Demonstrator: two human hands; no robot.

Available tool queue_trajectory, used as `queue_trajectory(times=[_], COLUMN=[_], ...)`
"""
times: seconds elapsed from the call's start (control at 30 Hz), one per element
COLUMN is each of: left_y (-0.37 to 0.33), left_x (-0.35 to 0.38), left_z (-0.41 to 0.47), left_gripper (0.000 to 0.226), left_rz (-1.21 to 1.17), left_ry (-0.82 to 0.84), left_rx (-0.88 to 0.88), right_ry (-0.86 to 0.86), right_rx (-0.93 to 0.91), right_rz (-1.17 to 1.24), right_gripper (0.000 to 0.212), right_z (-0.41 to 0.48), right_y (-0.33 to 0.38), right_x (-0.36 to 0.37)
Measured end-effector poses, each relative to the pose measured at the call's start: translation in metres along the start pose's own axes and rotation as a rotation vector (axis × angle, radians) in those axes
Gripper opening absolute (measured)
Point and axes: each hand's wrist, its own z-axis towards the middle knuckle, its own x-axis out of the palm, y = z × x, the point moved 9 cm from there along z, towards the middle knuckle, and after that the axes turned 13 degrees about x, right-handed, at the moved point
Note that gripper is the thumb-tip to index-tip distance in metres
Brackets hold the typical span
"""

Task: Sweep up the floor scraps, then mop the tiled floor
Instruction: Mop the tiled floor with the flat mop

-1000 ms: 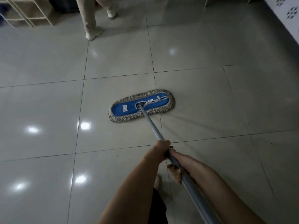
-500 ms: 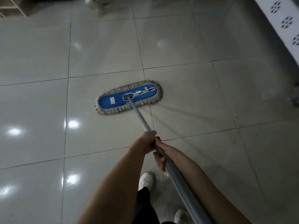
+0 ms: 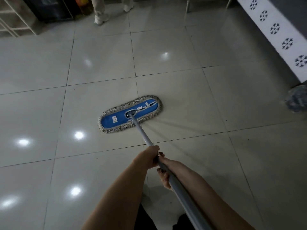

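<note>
Mopping step, I reckon: blue mop head flat on tiled floor ahead of my left hand, which grips the pole, right hand wrapped round it just behind; next needs a steady stroke w/ head kept flat.

Glossy pale tiled floor, dark grout lines, glare spots at left, blue mop with grey fringe flat across one grout line, white shoes at far edge, grey bundle at right edge.
</note>
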Motion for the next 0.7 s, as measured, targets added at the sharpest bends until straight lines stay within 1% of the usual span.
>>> queue_trajectory(times=[0.13, 0.23, 0.37, 0.5, 0.6, 0.7], left_y=[0.057, 0.093, 0.123, 0.136, 0.13, 0.12], left_x=[0.081, 0.135, 0.188, 0.221, 0.232, 0.237], left_z=[-0.018, -0.031, -0.049, -0.061, -0.067, -0.067], left_gripper=[0.021, 0.023, 0.023, 0.025, 0.024, 0.026], left_rz=[0.022, 0.008, -0.018, 0.014, 0.026, 0.055], left_ry=[-0.018, -0.021, 0.006, 0.081, 0.091, 0.08], left_rx=[-0.015, -0.027, -0.062, -0.091, -0.071, -0.063], right_ry=[-0.04, -0.054, 0.035, 0.12, 0.193, 0.186], right_rx=[0.027, 0.031, 0.05, 0.082, 0.047, -0.002], right_rz=[-0.14, -0.164, -0.084, -0.052, 0.076, 0.136], right_gripper=[0.054, 0.054, 0.051, 0.057, 0.044, 0.027], right_z=[-0.022, -0.034, -0.043, -0.054, -0.068, -0.081], right_y=[-0.027, -0.044, -0.065, -0.077, -0.076, -0.066], right_x=[-0.096, -0.158, -0.213, -0.243, -0.249, -0.25])
